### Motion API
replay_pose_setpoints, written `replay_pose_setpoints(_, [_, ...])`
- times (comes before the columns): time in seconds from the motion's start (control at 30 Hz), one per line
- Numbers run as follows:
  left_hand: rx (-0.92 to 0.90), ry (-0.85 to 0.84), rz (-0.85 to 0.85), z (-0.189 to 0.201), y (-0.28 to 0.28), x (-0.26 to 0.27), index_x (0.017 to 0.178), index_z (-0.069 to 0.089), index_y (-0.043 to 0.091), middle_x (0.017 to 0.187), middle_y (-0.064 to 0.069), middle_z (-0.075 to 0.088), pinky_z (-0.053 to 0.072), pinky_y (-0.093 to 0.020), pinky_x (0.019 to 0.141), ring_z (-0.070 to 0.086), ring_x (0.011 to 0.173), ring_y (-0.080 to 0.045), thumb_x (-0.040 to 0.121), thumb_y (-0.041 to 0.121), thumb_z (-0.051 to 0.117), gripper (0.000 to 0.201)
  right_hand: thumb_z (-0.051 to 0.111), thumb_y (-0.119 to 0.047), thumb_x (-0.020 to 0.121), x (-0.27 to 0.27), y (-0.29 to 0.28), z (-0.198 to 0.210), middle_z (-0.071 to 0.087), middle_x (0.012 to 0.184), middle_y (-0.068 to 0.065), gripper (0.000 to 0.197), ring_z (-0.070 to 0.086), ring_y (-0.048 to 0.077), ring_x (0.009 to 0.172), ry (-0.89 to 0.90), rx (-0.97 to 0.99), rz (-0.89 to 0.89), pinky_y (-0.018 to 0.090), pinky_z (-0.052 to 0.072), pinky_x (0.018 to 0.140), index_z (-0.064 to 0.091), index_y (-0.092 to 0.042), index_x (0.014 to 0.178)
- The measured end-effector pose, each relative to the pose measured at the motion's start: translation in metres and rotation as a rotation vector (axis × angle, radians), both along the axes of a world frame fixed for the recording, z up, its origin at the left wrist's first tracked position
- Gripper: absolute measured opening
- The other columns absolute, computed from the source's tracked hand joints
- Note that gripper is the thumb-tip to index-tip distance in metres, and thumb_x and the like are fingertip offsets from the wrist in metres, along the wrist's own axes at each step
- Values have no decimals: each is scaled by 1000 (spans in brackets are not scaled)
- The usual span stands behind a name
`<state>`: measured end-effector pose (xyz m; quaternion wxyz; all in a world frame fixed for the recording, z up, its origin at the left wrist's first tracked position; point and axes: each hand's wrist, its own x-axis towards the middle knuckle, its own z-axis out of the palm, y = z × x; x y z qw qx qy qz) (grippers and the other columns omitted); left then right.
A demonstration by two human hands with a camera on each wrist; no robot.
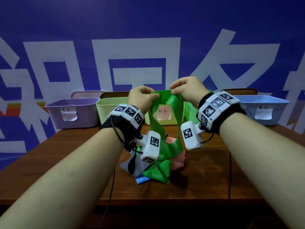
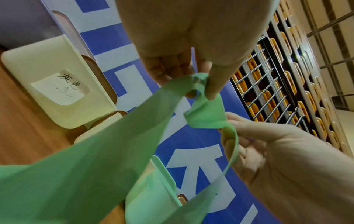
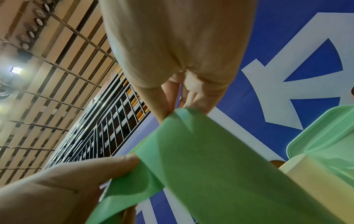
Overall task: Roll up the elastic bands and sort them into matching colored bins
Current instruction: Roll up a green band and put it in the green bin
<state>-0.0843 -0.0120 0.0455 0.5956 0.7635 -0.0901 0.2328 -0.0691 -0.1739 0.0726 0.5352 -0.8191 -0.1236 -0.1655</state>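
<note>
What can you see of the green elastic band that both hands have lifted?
The wide, thin, glossy green elastic band looks like stretchy rubber. The left hand and right hand each pinch its top edge with curled fingers, holding it above the wooden table. From there two twisted strands hang down to the heap of bands on the table, where its crumpled lower part lies. It is not yet rolled.

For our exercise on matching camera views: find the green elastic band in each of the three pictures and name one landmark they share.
Head: the green elastic band hangs at centre, pinched by the left hand and right hand.
Left wrist: the band runs from lower left up to the fingertips at centre.
Right wrist: the band fills the lower centre.
Shared landmark: the blue wall with white characters.
</note>
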Motion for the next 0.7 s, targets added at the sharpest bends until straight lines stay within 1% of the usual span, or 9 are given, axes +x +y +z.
replay_pose_setpoints(0.1, [6, 47, -49, -2, -1, 1, 73, 61, 15, 74, -2, 64, 53, -26, 67, 63, 68, -14, 84, 12, 71, 16, 65, -1, 83, 1, 0, -4, 67, 97, 7, 22, 65, 26, 97, 7, 24, 0, 44, 55, 89, 69, -21, 74])
replay_pose_setpoints(0.2, [-30, 95, -95, -4, -2, 2, 77, 59, 13, 76, -2, 62, 49, -24, 64, 61, 63, -11, 87, 12, 68, 14, 63, -2, 85, -2, 1, -7, 66, 97, 9, 21, 65, 26, 97, 12, 5, 13, 43, 55, 88, 69, -19, 74])
replay_pose_setpoints(0.3, [-70, 164, -125, -5, -4, 3, 83, 58, 15, 86, -5, 62, 50, -26, 66, 64, 67, -13, 92, 18, 62, 11, 61, -4, 87, -3, 2, -10, 65, 101, 9, 20, 63, 25, 100, 8, -13, 16, 42, 55, 89, 69, -19, 76])
replay_pose_setpoints(0.4, [-20, 246, -158, -6, -8, 2, 102, 58, 18, 103, -3, 63, 50, -30, 74, 64, 75, -13, 98, 28, 53, 12, 62, -5, 88, -2, 2, -11, 66, 100, 8, 20, 63, 25, 100, -5, -14, 10, 43, 54, 90, 69, -21, 76])
replay_pose_setpoints(0.5, [8, 342, -238, -8, -10, 2, 127, 54, 19, 118, -1, 61, 45, -33, 82, 60, 93, -14, 100, 30, 47, 30, 61, -6, 88, -1, 1, -10, 66, 100, 8, 20, 63, 24, 99, -15, 0, 20, 43, 54, 90, 68, -21, 78])
replay_pose_setpoints(0.53, [1, 374, -258, -8, -10, 3, 131, 52, 19, 121, -1, 61, 43, -34, 86, 58, 100, -15, 100, 28, 48, 33, 61, -6, 89, -1, 1, -10, 66, 101, 8, 19, 63, 24, 100, -14, 12, 23, 42, 54, 90, 68, -22, 78])
replay_pose_setpoints(0.6, [-32, 409, -297, -10, -10, 3, 130, 53, 20, 120, -2, 63, 40, -37, 93, 57, 109, -17, 99, 23, 50, 31, 61, -6, 89, 0, 0, -11, 66, 101, 8, 19, 64, 23, 100, -9, 35, 24, 42, 54, 91, 68, -21, 79])
replay_pose_setpoints(0.63, [-66, 408, -312, -11, -10, 4, 126, 54, 21, 117, -1, 65, 40, -37, 95, 59, 109, -16, 98, 20, 52, 29, 60, -6, 89, 1, -1, -11, 66, 101, 8, 19, 64, 24, 99, -6, 46, 23, 42, 54, 91, 68, -21, 79])
replay_pose_setpoints(0.7, [-143, 386, -318, -11, -9, 5, 124, 57, 21, 109, -1, 68, 44, -36, 95, 62, 104, -16, 95, 15, 56, 29, 59, -4, 90, 1, -2, -13, 66, 97, 8, 20, 66, 25, 96, 2, 66, 19, 42, 55, 89, 67, -19, 79])
